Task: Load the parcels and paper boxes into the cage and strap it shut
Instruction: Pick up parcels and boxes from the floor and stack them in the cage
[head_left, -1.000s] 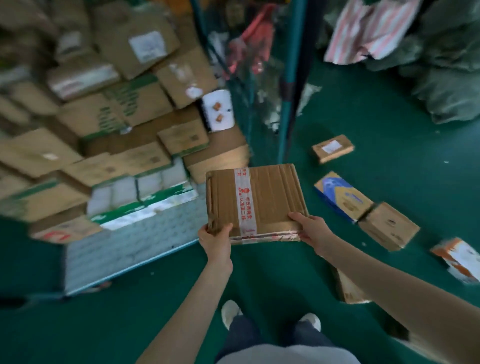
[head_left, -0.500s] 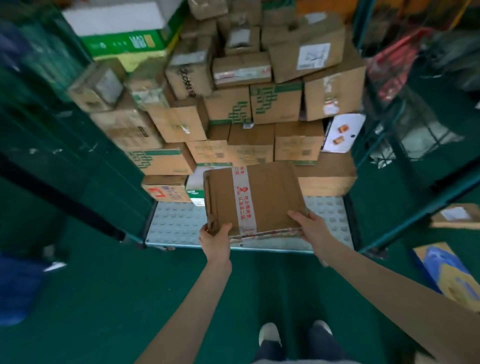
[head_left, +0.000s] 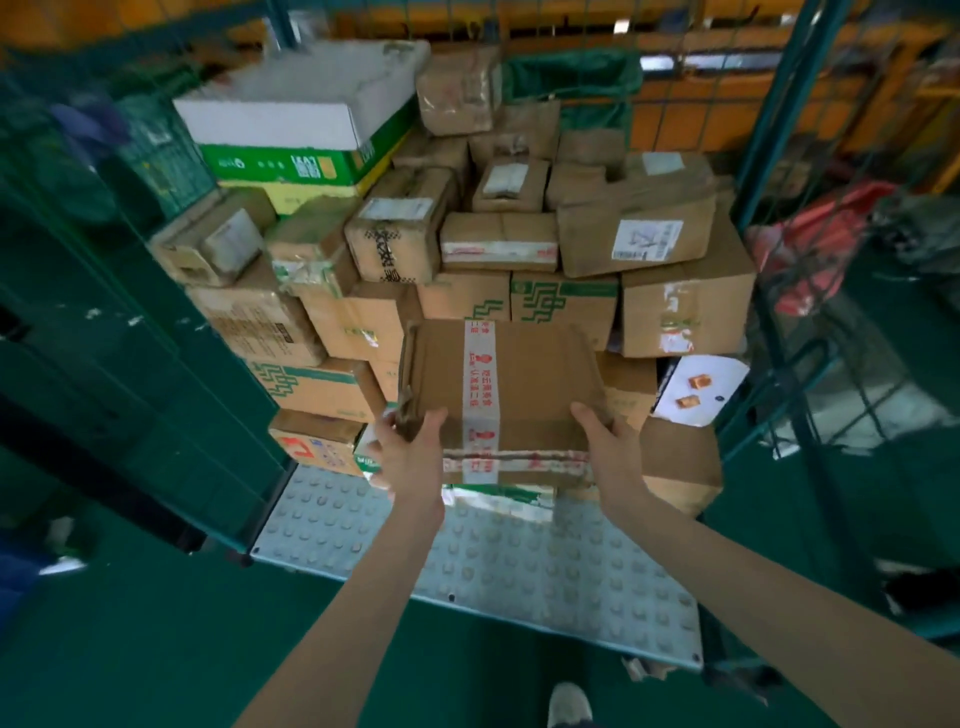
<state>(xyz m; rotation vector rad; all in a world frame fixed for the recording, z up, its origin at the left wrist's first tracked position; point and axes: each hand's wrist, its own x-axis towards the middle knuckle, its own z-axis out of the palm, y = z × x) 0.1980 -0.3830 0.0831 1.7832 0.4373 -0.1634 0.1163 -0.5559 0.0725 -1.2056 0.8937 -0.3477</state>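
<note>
A flat brown cardboard box (head_left: 540, 384) with a white and red tape strip is held in front of me by its near corners. My left hand (head_left: 410, 457) grips the left corner and my right hand (head_left: 608, 447) grips the right corner. The box hovers above the studded grey floor plate (head_left: 519, 566) of the green wire cage (head_left: 779, 104), just in front of a tall stack of brown parcels (head_left: 467, 249). A white and green paper box (head_left: 306, 130) lies on top of the stack at the left.
The cage's green side panel (head_left: 130, 338) stands open at the left, and its wire right wall (head_left: 831, 364) is close. A white parcel with orange marks (head_left: 696, 389) sits low at the right of the stack. Green floor lies under my shoe (head_left: 569, 704).
My view has swung left from loose parcels on the floor to face the cage. I have stepped closer, and the box in both hands is now over the cage floor.
</note>
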